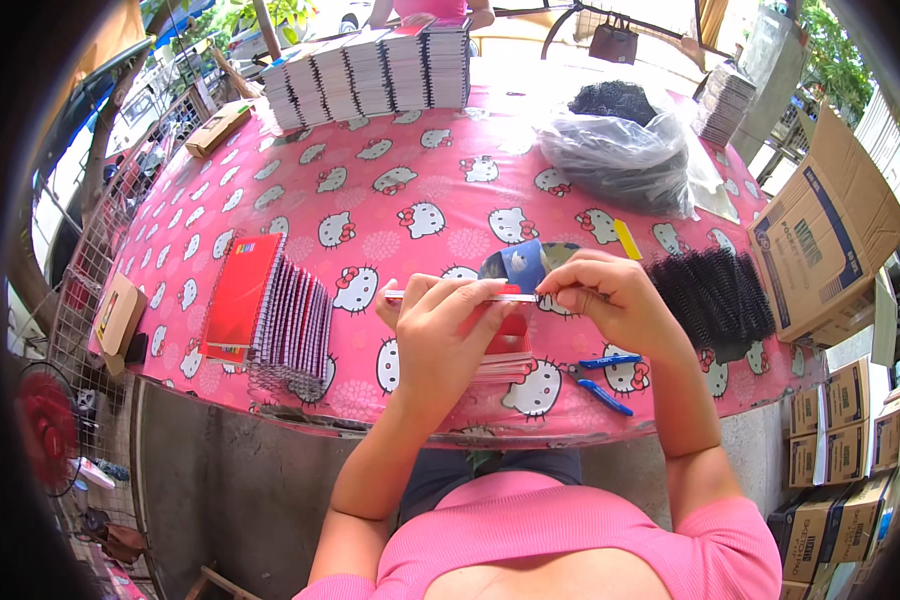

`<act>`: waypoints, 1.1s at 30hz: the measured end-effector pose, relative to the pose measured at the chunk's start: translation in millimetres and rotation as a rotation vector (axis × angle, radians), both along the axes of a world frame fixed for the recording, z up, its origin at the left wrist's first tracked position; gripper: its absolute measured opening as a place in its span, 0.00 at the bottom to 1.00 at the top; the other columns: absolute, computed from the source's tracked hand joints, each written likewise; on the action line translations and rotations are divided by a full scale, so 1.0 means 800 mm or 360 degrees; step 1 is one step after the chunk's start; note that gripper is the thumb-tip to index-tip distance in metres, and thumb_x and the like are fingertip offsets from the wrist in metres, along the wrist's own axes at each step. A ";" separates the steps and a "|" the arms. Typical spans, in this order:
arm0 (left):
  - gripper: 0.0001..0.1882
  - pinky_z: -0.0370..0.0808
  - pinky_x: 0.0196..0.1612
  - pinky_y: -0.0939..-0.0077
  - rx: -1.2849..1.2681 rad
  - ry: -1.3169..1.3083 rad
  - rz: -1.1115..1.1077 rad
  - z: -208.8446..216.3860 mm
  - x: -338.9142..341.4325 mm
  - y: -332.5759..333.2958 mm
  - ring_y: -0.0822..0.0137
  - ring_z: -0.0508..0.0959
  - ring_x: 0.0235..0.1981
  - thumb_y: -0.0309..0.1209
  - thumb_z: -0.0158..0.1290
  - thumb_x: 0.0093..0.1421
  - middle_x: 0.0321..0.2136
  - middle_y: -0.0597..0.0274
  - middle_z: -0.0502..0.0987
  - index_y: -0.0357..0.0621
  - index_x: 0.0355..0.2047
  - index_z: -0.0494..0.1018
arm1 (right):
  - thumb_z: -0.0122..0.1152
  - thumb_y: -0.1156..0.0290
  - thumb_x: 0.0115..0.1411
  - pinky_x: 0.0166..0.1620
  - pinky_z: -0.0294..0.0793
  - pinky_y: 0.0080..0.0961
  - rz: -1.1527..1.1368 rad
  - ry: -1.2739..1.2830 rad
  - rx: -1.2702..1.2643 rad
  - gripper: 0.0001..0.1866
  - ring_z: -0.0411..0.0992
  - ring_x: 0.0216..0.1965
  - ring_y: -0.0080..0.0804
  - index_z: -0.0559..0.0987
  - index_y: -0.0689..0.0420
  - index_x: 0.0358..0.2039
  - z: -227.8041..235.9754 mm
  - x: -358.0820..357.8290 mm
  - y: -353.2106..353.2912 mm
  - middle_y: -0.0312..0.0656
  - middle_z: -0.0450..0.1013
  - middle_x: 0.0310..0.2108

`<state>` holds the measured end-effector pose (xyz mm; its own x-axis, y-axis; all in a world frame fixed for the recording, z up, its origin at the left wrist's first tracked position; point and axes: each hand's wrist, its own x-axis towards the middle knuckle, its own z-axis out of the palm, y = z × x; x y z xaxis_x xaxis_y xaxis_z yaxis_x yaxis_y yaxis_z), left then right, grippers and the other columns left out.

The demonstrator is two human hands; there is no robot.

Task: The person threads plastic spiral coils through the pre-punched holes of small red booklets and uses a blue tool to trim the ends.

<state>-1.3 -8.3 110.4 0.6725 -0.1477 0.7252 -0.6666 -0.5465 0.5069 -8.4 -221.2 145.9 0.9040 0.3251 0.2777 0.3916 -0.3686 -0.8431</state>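
My left hand [440, 325] is closed on a thin notebook [515, 297], held edge-on above the table. At the notebook's right end, my right hand [610, 295] pinches a thin dark piece that looks like a black spiral coil; the fingers hide most of it. Just below lies a stack of red-covered notebooks [508, 360], partly behind my left hand. Blue-handled pliers [608, 383] rest on the table under my right hand. To their right is a pile of black spiral coils [715, 300]. Beyond my hands lies a blue picture card [523, 268].
Bound red notebooks [245, 295] are stacked at the left. Tall stacks of books [370, 75] line the far edge, near another person [432, 8]. A plastic bag [620, 160] holds more black coils. An opened carton [820, 230] stands at the right; a yellow tool [626, 239] lies nearer.
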 end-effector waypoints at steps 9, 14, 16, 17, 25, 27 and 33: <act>0.11 0.55 0.48 0.65 0.0011 -0.0001 0.0062 -0.009 -0.001 0.004 0.69 0.73 0.35 0.36 0.66 0.45 0.29 0.71 0.78 0.51 0.30 0.80 | 0.62 0.64 0.57 0.30 0.71 0.36 -0.0107 -0.0533 -0.0437 0.11 0.72 0.30 0.45 0.74 0.55 0.36 -0.006 -0.010 0.022 0.43 0.69 0.30; 0.12 0.61 0.44 0.72 0.0096 -0.0001 0.0081 0.001 -0.005 0.004 0.70 0.75 0.34 0.33 0.68 0.43 0.29 0.68 0.80 0.48 0.30 0.82 | 0.60 0.67 0.59 0.29 0.71 0.36 -0.0199 -0.0709 -0.0546 0.08 0.73 0.28 0.46 0.75 0.57 0.34 0.002 -0.012 0.036 0.42 0.71 0.28; 0.12 0.61 0.44 0.72 0.0099 -0.0015 0.0090 0.000 -0.004 0.005 0.70 0.75 0.34 0.34 0.68 0.43 0.29 0.69 0.80 0.48 0.30 0.82 | 0.59 0.67 0.59 0.30 0.72 0.36 -0.0190 -0.0695 -0.0604 0.07 0.73 0.28 0.46 0.75 0.57 0.34 0.005 -0.011 0.039 0.43 0.72 0.29; 0.12 0.61 0.44 0.72 0.0100 -0.0023 0.0097 0.000 -0.004 0.006 0.70 0.75 0.34 0.34 0.68 0.44 0.28 0.69 0.80 0.49 0.30 0.82 | 0.59 0.68 0.59 0.31 0.73 0.36 -0.0185 -0.0648 -0.0683 0.08 0.74 0.29 0.46 0.76 0.57 0.36 0.004 -0.011 0.038 0.44 0.73 0.31; 0.16 0.59 0.47 0.67 0.0019 -0.0015 0.0063 -0.001 -0.004 0.007 0.67 0.74 0.37 0.37 0.68 0.43 0.29 0.70 0.78 0.50 0.33 0.80 | 0.67 0.60 0.50 0.44 0.75 0.39 -0.0237 -0.0552 -0.1092 0.26 0.75 0.42 0.48 0.74 0.60 0.47 -0.085 0.109 -0.068 0.49 0.77 0.37; 0.17 0.59 0.48 0.64 -0.0012 -0.0048 0.0042 -0.006 0.002 0.007 0.66 0.73 0.38 0.38 0.68 0.43 0.30 0.70 0.77 0.50 0.33 0.78 | 0.69 0.56 0.47 0.46 0.73 0.40 -0.0176 -0.0670 -0.1289 0.29 0.75 0.42 0.49 0.74 0.60 0.46 -0.154 0.116 -0.081 0.52 0.76 0.36; 0.18 0.70 0.42 0.67 0.0003 -0.0045 0.0021 -0.003 0.004 0.015 0.63 0.74 0.35 0.32 0.71 0.38 0.28 0.64 0.78 0.45 0.31 0.78 | 0.68 0.66 0.43 0.41 0.74 0.37 -0.0719 -0.0198 -0.0618 0.21 0.75 0.37 0.48 0.73 0.58 0.38 -0.086 0.106 -0.039 0.53 0.75 0.32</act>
